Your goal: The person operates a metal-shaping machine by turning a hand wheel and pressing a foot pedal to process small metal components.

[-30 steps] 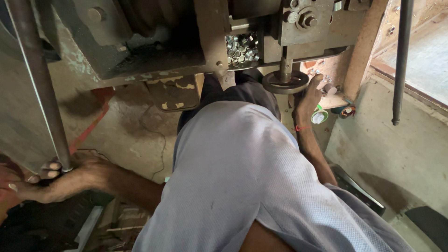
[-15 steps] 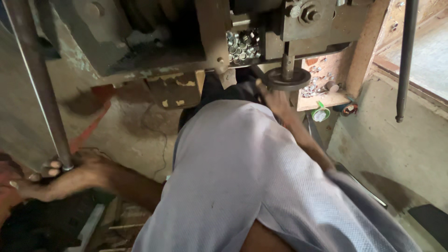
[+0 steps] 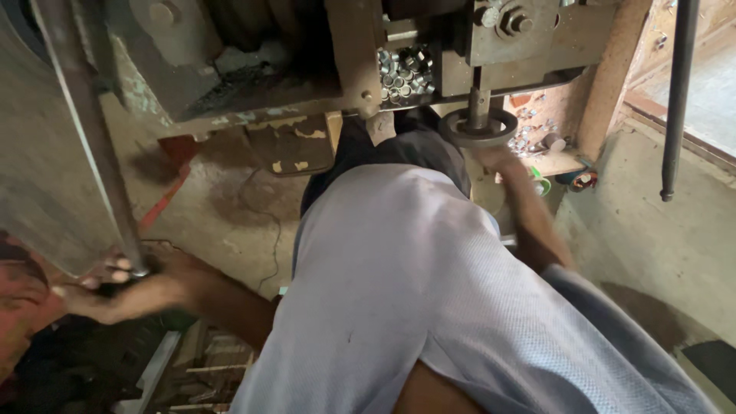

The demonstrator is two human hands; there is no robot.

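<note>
My left hand point(image 3: 126, 287) is down low at my left side, fingers curled shut around the foot of a long metal lever point(image 3: 84, 138) that slopes up and away toward the top left of the press point(image 3: 253, 69). So the lever's long axis runs from my grip upward and leftward, and my thumb and fingertips wrap its lower end closely. My right hand point(image 3: 497, 159) is stretched forward on the other side of my body, up against the round handwheel point(image 3: 481, 127) that sits on a short upright shaft under the machine's front plate. The hand lies just below and to the right of the wheel's rim, touching or nearly touching it; I cannot tell from here whether the fingers are closed on the rim or only resting by it. The wheel lies flat, its shaft vertical, straight ahead of me and far nearer my right hand than my left. Just left of the shaft, a pocket in the press holds a heap of small shiny metal rings point(image 3: 405, 73).
</note>
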